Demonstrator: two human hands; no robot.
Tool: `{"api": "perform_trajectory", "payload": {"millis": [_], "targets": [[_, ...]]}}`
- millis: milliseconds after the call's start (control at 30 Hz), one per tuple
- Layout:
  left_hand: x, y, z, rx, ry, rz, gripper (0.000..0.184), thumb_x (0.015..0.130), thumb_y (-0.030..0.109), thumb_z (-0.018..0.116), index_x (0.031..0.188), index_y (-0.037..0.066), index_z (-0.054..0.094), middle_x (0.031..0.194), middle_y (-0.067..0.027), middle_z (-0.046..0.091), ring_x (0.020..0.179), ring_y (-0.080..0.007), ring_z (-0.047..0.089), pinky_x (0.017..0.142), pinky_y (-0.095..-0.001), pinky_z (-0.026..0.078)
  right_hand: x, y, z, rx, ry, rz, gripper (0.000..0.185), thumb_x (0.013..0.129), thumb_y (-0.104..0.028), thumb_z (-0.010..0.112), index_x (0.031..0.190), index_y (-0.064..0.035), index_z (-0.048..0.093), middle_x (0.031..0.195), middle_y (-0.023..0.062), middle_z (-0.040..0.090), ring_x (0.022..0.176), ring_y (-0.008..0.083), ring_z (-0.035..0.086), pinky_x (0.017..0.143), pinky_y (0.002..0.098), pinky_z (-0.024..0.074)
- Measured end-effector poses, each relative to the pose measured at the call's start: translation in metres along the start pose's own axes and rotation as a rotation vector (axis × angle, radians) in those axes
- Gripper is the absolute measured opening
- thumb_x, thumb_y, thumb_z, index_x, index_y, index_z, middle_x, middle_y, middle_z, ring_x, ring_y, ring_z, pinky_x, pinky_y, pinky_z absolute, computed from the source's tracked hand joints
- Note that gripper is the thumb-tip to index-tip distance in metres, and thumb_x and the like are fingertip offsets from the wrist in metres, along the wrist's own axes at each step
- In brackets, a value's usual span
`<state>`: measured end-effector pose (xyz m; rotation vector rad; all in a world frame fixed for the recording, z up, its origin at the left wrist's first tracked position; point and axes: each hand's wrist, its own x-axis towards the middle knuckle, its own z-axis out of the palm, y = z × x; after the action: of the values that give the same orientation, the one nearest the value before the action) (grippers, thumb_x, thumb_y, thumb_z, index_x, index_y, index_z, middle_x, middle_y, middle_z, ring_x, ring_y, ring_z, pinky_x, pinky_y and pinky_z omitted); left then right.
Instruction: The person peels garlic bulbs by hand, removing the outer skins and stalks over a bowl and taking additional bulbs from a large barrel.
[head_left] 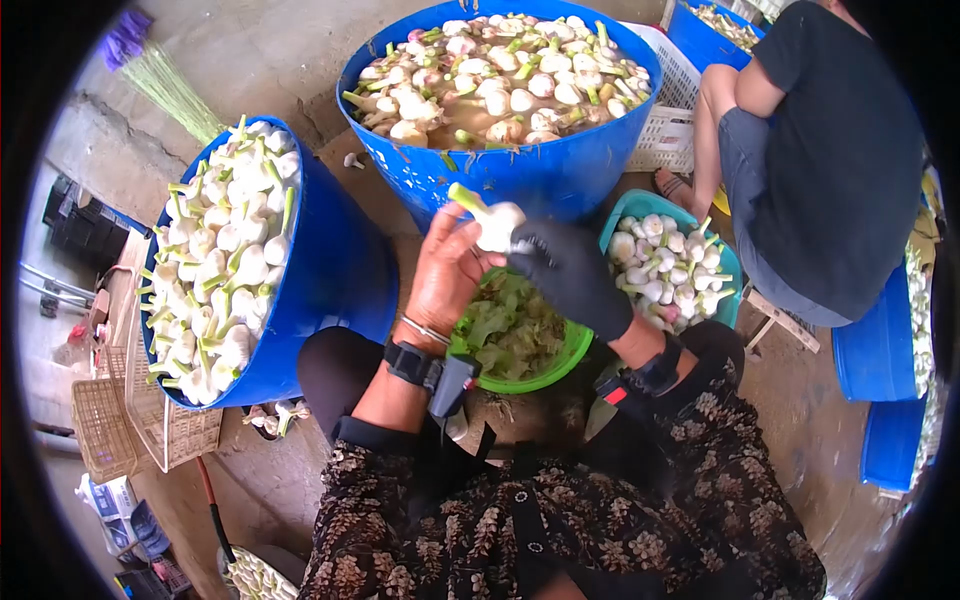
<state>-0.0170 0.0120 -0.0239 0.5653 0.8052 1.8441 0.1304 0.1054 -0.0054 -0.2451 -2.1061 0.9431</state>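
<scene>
My left hand (447, 262), bare, grips a white garlic bulb (497, 226) with a short green stem pointing up and left. Against the bulb's right side press the curled fingers of my right hand (570, 275), in a black glove. The glove's fingertips are partly hidden and slightly blurred. Below both hands is a bright green basin (572, 352) of pale green leaves or peelings (512, 335). To its right, a teal basin (735, 262) holds many cleaned garlic bulbs (668, 265).
Ahead stands a large blue tub (500, 178) of garlic in murky water. A blue barrel (345, 270) heaped with white garlic leans at left, near wicker baskets (103, 425). A person in a black shirt (835, 150) sits at right, beside blue tubs (872, 350).
</scene>
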Motion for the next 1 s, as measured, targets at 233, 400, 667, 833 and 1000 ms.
{"api": "perform_trajectory", "payload": {"millis": [233,400,667,833,1000], "targets": [[0.006,-0.004,0.005,0.118,0.125,-0.019,0.026,0.093,0.028,0.057,0.102,0.004,0.06,0.099,-0.0122,0.064,0.085,-0.0203,0.062,0.074,-0.0331,0.051,-0.012,-0.005,0.006,-0.189,-0.224,-0.281,0.013,0.08,-0.011,0.065,0.091,-0.0066,0.06,0.079,0.0119,0.062,0.071,0.0267,0.063,0.06,0.0345,0.0496],[0.006,0.019,-0.007,-0.127,-0.021,0.081,0.032,0.087,0.026,0.053,0.106,0.002,0.061,0.109,-0.0181,0.063,0.104,-0.0322,0.059,0.092,-0.0444,0.046,-0.01,0.028,-0.019,0.494,-0.094,0.441,0.017,0.083,-0.01,0.065,0.097,-0.0034,0.058,0.076,0.0121,0.062,0.062,0.0233,0.06,0.061,0.0324,0.0501],[0.0,0.04,-0.011,-0.231,-0.019,0.085,0.047,0.082,0.032,0.048,0.111,-0.003,0.062,0.111,-0.0169,0.064,0.104,-0.0316,0.057,0.095,-0.0483,0.044,-0.049,0.052,-0.001,-0.567,-0.517,-0.008,0.038,0.079,-0.017,0.06,0.117,-0.0137,0.059,0.077,0.0123,0.064,0.073,0.0343,0.063,0.068,0.0445,0.0509],[-0.007,0.1,-0.033,0.17,0.206,0.091,0.038,0.09,0.031,0.044,0.093,-0.001,0.063,0.081,-0.0114,0.063,0.07,-0.0263,0.061,0.057,-0.0384,0.051,-0.019,0.034,0.002,-0.471,-0.486,0.031,0.026,0.08,-0.018,0.06,0.105,-0.0124,0.064,0.081,0.0108,0.066,0.072,0.0316,0.064,0.066,0.0419,0.0511],[-0.001,0.316,-0.092,1.208,0.625,0.504,0.047,0.089,0.04,0.054,0.118,0.003,0.059,0.105,-0.0149,0.064,0.099,-0.0281,0.058,0.085,-0.0363,0.047,-0.006,0.022,0.012,-0.358,-0.464,0.008,0.016,0.082,-0.018,0.06,0.096,-0.012,0.067,0.084,0.0108,0.067,0.073,0.0307,0.064,0.066,0.0403,0.0512]]}}
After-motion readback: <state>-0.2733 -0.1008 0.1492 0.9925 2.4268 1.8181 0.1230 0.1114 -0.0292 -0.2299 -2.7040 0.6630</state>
